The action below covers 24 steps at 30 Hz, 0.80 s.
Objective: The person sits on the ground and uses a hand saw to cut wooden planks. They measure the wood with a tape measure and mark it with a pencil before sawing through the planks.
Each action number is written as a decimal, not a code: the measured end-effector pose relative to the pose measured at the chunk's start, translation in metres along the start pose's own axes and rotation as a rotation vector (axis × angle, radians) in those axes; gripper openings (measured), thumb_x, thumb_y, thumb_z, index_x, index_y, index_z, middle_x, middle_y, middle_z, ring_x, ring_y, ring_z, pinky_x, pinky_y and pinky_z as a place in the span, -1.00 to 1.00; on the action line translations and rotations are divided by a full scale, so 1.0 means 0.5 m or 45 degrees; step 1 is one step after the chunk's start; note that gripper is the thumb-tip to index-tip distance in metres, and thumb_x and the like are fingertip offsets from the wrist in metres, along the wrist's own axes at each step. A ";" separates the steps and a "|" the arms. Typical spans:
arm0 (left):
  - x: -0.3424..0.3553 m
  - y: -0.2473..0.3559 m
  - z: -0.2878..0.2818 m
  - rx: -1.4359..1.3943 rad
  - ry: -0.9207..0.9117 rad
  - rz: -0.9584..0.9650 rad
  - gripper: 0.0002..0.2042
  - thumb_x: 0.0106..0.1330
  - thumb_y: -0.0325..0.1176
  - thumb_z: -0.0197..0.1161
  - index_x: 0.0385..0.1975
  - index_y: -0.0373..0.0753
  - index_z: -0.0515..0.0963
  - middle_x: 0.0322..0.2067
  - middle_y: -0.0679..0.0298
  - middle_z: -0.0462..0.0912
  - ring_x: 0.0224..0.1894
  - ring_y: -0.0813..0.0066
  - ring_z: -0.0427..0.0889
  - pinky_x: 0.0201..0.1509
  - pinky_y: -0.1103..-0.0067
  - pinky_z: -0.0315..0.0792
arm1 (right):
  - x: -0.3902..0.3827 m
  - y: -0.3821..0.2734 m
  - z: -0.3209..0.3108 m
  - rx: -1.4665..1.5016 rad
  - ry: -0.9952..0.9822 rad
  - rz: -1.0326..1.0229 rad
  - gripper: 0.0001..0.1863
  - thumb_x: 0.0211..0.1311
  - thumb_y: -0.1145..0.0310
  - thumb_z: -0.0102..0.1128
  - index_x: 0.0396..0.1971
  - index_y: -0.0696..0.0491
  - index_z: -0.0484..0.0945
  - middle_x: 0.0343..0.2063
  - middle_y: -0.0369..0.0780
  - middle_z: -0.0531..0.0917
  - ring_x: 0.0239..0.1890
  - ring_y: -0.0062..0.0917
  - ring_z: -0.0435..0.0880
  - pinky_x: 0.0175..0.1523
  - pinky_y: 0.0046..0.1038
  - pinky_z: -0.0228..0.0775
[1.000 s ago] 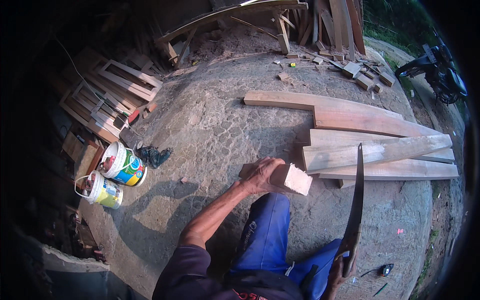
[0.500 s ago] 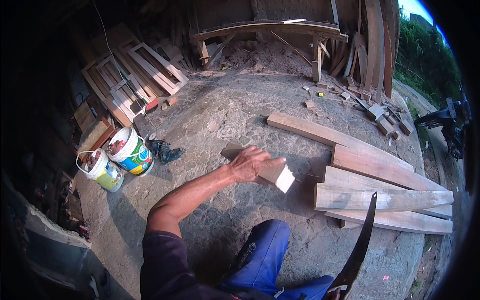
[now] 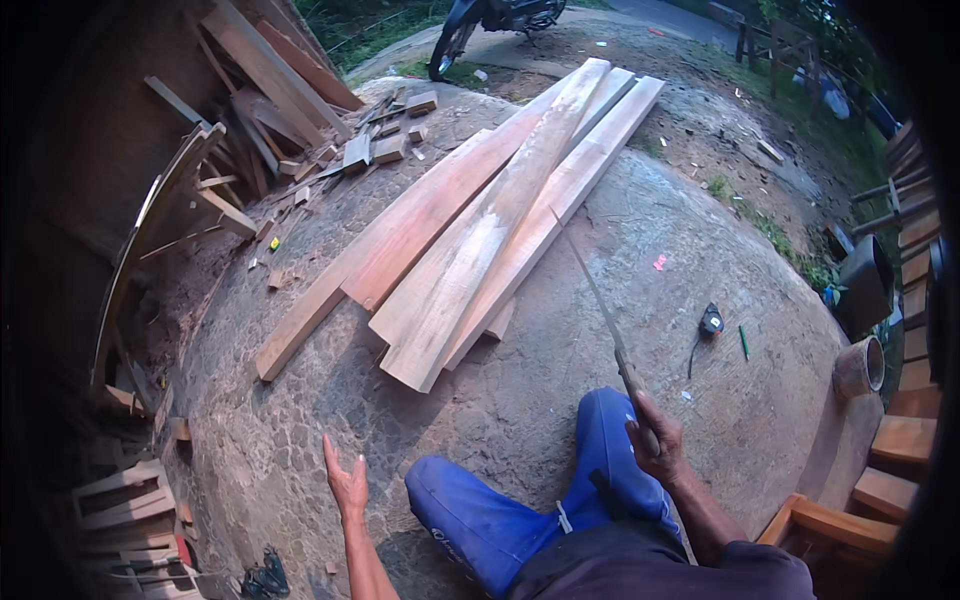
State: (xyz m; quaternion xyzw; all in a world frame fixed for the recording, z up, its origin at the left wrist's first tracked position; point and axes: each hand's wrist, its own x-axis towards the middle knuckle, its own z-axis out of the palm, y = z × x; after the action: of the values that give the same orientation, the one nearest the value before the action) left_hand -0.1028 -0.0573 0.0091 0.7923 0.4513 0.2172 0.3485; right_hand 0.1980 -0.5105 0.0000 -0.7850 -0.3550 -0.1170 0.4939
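Observation:
My right hand point(image 3: 657, 440) is wrapped round the handle of a handsaw point(image 3: 624, 366), above my right knee. The thin blade points up and away, its tip near the edge of the planks. My left hand point(image 3: 347, 487) hangs over the concrete to the left of my knees, empty, thumb and fingers apart. In front of me lies a fanned pile of several long planks; a pale plank point(image 3: 505, 215) rests on top and a reddish plank point(image 3: 410, 255) lies to its left.
A tape measure point(image 3: 711, 321) and a green pencil point(image 3: 745, 342) lie on the floor at right, near a round can point(image 3: 860, 366). Wood offcuts point(image 3: 390, 149) are scattered beyond the planks. A motorcycle point(image 3: 490, 18) stands at the back, wooden frames point(image 3: 125, 507) at lower left.
My view has swung right. The short wood block that my left hand gripped is gone from it, and that hand has opened. The handsaw stays in my right hand.

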 end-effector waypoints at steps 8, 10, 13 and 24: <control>-0.072 0.161 0.311 0.267 -0.591 0.460 -0.35 0.25 -0.46 0.33 0.40 -0.37 0.36 0.47 -0.14 0.25 0.51 -0.06 0.25 0.53 0.24 0.20 | -0.159 0.086 -0.148 -0.652 -0.099 0.207 -0.43 0.20 0.38 0.23 0.26 -0.25 0.52 -0.56 -0.26 0.42 -0.52 -0.35 0.54 -0.44 -0.24 0.40; -0.100 0.187 0.368 0.350 -0.704 0.568 -0.38 0.26 -0.32 0.37 0.35 -0.32 0.44 0.44 -0.12 0.32 0.48 -0.04 0.32 0.48 0.26 0.28 | -0.208 0.107 -0.168 -0.772 -0.052 0.298 -0.43 0.19 0.38 0.24 0.25 -0.25 0.51 -0.55 -0.27 0.42 -0.51 -0.35 0.55 -0.42 -0.25 0.42; -0.160 0.207 0.422 0.843 -1.061 0.716 -0.38 0.29 -0.16 0.37 0.35 -0.24 0.46 0.42 -0.06 0.38 0.44 0.01 0.39 0.45 0.26 0.33 | -0.291 0.133 -0.197 -0.874 -0.030 0.442 -0.42 0.17 0.39 0.25 0.25 -0.26 0.51 -0.53 -0.27 0.43 -0.50 -0.34 0.56 -0.41 -0.24 0.43; -0.207 0.204 0.477 0.550 -0.971 0.781 -0.44 0.32 -0.08 0.34 0.29 -0.16 0.52 0.27 0.03 0.57 0.33 0.05 0.52 0.39 0.25 0.40 | -0.556 0.204 -0.254 -0.998 -0.280 0.655 -0.30 0.08 0.46 0.25 0.29 -0.31 0.48 -0.43 -0.22 0.49 -0.33 -0.24 0.59 -0.22 -0.16 0.41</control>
State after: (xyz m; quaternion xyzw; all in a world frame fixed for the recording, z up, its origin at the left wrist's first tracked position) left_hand 0.0603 -0.2676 -0.0759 0.9641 0.0748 -0.0922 0.2375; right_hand 0.0875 -0.7688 -0.1579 -0.9822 -0.1286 -0.0321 0.1332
